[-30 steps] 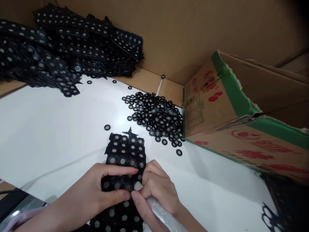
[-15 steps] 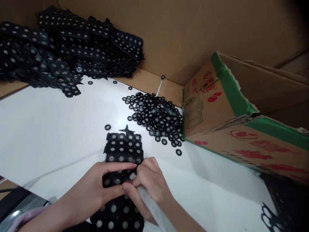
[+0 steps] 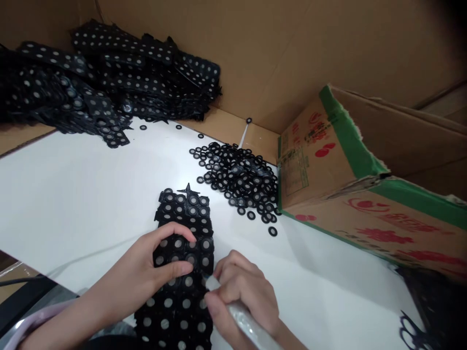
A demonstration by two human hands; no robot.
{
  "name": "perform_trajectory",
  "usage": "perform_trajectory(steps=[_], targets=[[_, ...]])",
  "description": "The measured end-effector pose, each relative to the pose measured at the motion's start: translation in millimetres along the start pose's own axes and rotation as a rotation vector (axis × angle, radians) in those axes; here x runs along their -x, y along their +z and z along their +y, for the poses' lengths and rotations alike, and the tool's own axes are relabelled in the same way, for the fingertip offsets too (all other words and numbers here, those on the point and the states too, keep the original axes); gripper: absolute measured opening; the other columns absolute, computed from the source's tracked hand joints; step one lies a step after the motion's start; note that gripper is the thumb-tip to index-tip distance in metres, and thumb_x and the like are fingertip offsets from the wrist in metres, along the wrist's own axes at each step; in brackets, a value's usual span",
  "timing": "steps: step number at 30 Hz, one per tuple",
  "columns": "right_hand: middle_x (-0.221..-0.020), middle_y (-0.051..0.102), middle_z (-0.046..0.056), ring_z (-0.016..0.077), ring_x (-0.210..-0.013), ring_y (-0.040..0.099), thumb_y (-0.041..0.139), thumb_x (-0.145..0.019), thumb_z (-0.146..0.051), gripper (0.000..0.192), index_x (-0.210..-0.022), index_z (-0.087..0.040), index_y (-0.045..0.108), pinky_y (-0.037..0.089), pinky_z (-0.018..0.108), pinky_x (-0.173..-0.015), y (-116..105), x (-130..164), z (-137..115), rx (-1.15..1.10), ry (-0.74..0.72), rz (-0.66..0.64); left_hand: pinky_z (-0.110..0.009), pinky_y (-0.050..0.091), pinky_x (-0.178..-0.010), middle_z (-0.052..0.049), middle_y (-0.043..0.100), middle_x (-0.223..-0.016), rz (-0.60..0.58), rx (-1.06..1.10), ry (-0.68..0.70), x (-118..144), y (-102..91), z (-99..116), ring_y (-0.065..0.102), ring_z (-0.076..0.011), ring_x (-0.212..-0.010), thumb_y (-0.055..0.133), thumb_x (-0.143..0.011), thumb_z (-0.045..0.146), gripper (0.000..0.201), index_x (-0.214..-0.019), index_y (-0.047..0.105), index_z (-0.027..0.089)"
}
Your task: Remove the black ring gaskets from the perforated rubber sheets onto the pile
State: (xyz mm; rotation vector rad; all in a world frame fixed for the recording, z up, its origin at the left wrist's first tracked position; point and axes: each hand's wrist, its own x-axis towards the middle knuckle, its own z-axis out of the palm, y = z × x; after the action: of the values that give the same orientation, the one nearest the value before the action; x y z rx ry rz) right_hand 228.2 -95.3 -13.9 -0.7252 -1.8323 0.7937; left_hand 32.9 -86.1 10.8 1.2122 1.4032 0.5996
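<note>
A black rubber sheet point(image 3: 199, 316) with rows of moulded rings, their centres pale, lies lengthwise on the white tabletop in front of me. My left hand point(image 3: 146, 262) rests on it from the left, index finger and thumb apart, both touching the sheet. Between my right hand's point(image 3: 246, 291) closed fingers is a pen-like tool point(image 3: 242, 318) with a pale, glossy handle. Its narrow tip reaches the sheet's right edge; the exact shape of the tip is hard to make out. A small star-shaped black scrap point(image 3: 188, 189) sticks out at the sheet's far end.
Loose black rings point(image 3: 241, 177) are heaped beside a cardboard box point(image 3: 310, 160) with green edges on the right. Stacked dotted rubber sheets point(image 3: 146, 78) fill the back left. Black cut-out scrap point(image 3: 412, 333) lies at the lower right.
My right hand has moved right and down, away from my left fingers, with the tool still held. My left index finger and thumb have spread farther apart. The view has shifted slightly.
</note>
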Motion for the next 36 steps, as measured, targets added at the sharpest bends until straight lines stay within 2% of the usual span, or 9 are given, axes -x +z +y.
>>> perform_trajectory(steps=[4,9,15,18,22,24,26,29,36], targets=[[-0.063,0.054,-0.004,0.0155,-0.065,0.052,0.063,-0.085,-0.009,0.018,-0.08,-0.023,0.054,0.048,0.032,-0.064,-6,-1,3,0.029,0.123,-0.018,-0.032,0.05,-0.083,0.002,0.069,-0.107,0.063,-0.034,0.047,-14,-1.9,7,0.062,-0.0281,-0.107,0.073,-0.078,0.026,0.026,-0.102,0.062,0.028],[-0.072,0.054,-0.003,0.0125,-0.062,0.054,0.065,-0.089,-0.018,0.012,-0.081,-0.023,0.057,0.045,0.025,-0.057,-4,4,4,-0.092,0.364,-0.031,-0.034,0.049,-0.092,0.001,0.066,-0.115,0.074,0.035,0.077,-22,-0.9,12,0.062,-0.0264,-0.108,0.073,-0.08,0.03,0.041,-0.117,0.055,0.029],[-0.072,0.057,-0.002,0.014,-0.067,0.057,0.067,-0.086,-0.012,0.013,-0.085,-0.024,0.061,0.046,0.026,-0.061,-2,3,6,-0.094,0.29,0.025,-0.032,0.052,-0.097,0.002,0.068,-0.126,0.082,0.225,-0.037,3,3.1,8,0.062,-0.0258,-0.119,0.064,-0.089,0.044,0.058,-0.141,0.04,0.039],[-0.07,0.057,-0.002,0.0143,-0.065,0.056,0.067,-0.086,-0.015,0.011,-0.082,-0.023,0.061,0.046,0.026,-0.059,-2,1,5,-0.152,0.31,0.052,-0.033,0.046,-0.106,0.001,0.062,-0.139,0.098,0.146,-0.039,11,3.3,1,0.055,-0.0275,-0.13,0.069,-0.085,0.043,0.049,-0.132,0.056,0.036],[-0.065,0.054,-0.004,0.0132,-0.06,0.053,0.064,-0.089,-0.023,0.014,-0.077,-0.023,0.057,0.045,0.025,-0.056,-4,-2,0,-0.243,0.334,0.058,-0.035,0.049,-0.102,0.003,0.079,-0.108,-0.002,0.051,0.009,9,2.8,-2,0.069,-0.0273,-0.107,0.073,-0.08,0.033,0.017,-0.096,0.078,0.033],[-0.065,0.052,-0.004,0.0124,-0.059,0.052,0.063,-0.089,-0.018,0.016,-0.076,-0.023,0.055,0.042,0.025,-0.055,-6,-2,-1,-0.188,0.334,0.028,-0.038,0.049,-0.103,0.004,0.081,-0.103,0.005,0.02,-0.006,6,3.2,-1,0.07,-0.0284,-0.105,0.074,-0.079,0.032,0.015,-0.091,0.081,0.034],[-0.063,0.049,-0.004,0.0116,-0.058,0.05,0.061,-0.088,-0.013,0.019,-0.073,-0.022,0.052,0.039,0.024,-0.053,-5,-1,-1,-0.102,0.309,0.023,-0.045,0.046,-0.107,0.003,0.081,-0.108,0.039,0.001,-0.041,4,4.3,1,0.069,-0.0314,-0.11,0.073,-0.078,0.033,0.019,-0.096,0.082,0.035],[-0.06,0.044,-0.005,0.0107,-0.053,0.045,0.059,-0.087,-0.013,0.023,-0.07,-0.022,0.048,0.034,0.025,-0.049,-2,1,1,-0.021,0.266,0.084,-0.052,0.045,-0.108,0.002,0.081,-0.112,0.064,0.002,-0.088,4,6.8,3,0.068,-0.0348,-0.113,0.073,-0.077,0.034,0.025,-0.101,0.081,0.034],[-0.061,0.049,-0.004,0.0118,-0.055,0.049,0.061,-0.087,-0.014,0.022,-0.07,-0.022,0.05,0.036,0.025,-0.048,0,1,2,0.028,0.285,0.05,-0.04,0.052,-0.102,0.003,0.082,-0.106,0.108,0.029,-0.083,4,13.6,3,0.07,-0.0318,-0.11,0.076,-0.073,0.031,0.022,-0.094,0.081,0.032]])
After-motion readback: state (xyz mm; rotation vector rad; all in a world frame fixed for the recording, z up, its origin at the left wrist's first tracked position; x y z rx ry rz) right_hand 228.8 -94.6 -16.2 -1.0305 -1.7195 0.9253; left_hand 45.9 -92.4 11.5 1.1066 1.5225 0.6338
